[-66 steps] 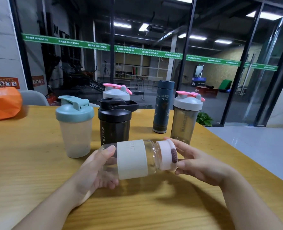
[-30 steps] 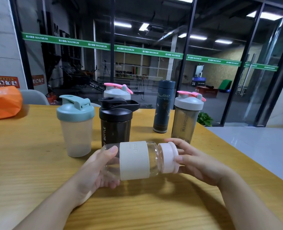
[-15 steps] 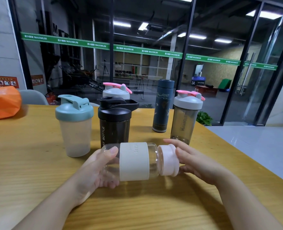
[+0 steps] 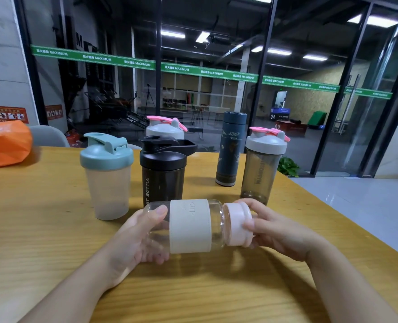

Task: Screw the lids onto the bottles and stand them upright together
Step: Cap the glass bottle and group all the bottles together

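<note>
The left hand (image 4: 132, 238) has its grip wrapped round the base end of the glass bottle (image 4: 191, 226), thumb on top and fingers curled beneath. The right hand (image 4: 275, 231) has its grip closed on the pink lid (image 4: 236, 223), fingertips (image 4: 248, 226) pressed on the rim. The bottle lies on its side in both hands just above the near middle of the worktop (image 4: 41, 241), base to the left and lid to the right, with a pale sleeve (image 4: 189, 227) round its middle. The lid sits on the bottle's neck; how tight it is cannot be told.

Beyond it, five bottles stand upright with lids on. Just behind is the black shaker (image 4: 163, 169); left of that is the clear shaker (image 4: 108, 176) with a teal lid. On the right, near the right hand, stands the smoky shaker (image 4: 262, 169) with a grey and pink lid. Farther back are the blue flask (image 4: 230, 150) and, mostly hidden behind the black shaker, a second grey-lidded shaker (image 4: 165, 128).

At the far left edge lies an orange bag (image 4: 5, 143), with a grey chair (image 4: 48, 136) beside it. A glass wall (image 4: 216, 66) with a green stripe runs behind.
</note>
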Action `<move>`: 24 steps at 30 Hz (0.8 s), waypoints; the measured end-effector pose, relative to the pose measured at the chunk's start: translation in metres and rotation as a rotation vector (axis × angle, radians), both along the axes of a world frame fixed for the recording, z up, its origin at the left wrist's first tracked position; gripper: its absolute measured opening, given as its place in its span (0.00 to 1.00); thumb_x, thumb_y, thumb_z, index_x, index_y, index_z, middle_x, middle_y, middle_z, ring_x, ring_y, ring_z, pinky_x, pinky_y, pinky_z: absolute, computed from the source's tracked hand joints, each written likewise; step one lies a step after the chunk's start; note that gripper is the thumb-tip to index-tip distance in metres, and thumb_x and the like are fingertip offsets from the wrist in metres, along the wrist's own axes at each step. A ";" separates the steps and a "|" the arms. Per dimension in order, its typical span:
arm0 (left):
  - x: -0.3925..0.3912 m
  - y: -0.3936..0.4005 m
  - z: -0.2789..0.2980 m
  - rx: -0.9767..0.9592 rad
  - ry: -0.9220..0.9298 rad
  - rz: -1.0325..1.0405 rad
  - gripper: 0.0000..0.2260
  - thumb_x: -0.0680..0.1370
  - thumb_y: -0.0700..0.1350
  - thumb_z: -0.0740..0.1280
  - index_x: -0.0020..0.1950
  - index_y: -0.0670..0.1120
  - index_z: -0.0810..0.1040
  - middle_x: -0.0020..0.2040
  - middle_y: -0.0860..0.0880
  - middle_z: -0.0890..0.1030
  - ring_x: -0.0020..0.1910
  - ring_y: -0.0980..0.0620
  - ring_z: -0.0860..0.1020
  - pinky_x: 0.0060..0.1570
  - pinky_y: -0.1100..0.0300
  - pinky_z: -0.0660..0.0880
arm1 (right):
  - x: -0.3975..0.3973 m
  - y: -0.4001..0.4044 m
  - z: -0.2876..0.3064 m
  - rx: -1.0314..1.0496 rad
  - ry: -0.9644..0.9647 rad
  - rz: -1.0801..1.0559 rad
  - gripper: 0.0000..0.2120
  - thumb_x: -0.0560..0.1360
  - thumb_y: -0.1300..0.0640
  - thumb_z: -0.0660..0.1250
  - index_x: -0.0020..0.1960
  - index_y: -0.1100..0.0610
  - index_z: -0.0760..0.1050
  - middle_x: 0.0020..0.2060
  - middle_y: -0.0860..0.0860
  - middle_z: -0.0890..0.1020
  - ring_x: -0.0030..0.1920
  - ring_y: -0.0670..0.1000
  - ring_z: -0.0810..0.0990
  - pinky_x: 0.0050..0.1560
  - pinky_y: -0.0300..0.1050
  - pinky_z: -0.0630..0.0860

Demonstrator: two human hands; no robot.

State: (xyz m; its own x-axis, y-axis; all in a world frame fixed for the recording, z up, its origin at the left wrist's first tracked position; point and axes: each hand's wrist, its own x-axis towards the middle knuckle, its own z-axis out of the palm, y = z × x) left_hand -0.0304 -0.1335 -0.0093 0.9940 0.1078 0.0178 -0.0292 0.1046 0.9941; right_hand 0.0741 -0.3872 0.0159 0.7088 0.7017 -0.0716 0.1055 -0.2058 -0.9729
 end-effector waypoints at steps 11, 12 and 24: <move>0.000 0.000 0.000 -0.001 -0.002 -0.006 0.34 0.59 0.63 0.69 0.59 0.45 0.76 0.47 0.43 0.84 0.29 0.45 0.76 0.27 0.58 0.73 | 0.001 0.004 -0.003 -0.192 -0.023 -0.088 0.34 0.62 0.27 0.55 0.49 0.55 0.77 0.36 0.52 0.83 0.33 0.49 0.77 0.31 0.39 0.70; 0.000 0.000 0.000 -0.003 0.000 -0.005 0.34 0.59 0.63 0.69 0.59 0.45 0.76 0.47 0.43 0.84 0.29 0.45 0.76 0.27 0.58 0.74 | 0.003 0.001 -0.003 -0.135 -0.013 -0.058 0.35 0.61 0.27 0.61 0.56 0.52 0.75 0.42 0.52 0.83 0.38 0.49 0.79 0.35 0.41 0.73; 0.001 0.000 -0.001 -0.017 0.003 -0.001 0.36 0.59 0.62 0.69 0.61 0.43 0.75 0.51 0.39 0.82 0.28 0.45 0.75 0.26 0.59 0.74 | 0.003 -0.006 0.001 0.051 0.045 0.068 0.34 0.60 0.55 0.75 0.64 0.52 0.67 0.53 0.57 0.77 0.47 0.52 0.80 0.47 0.44 0.76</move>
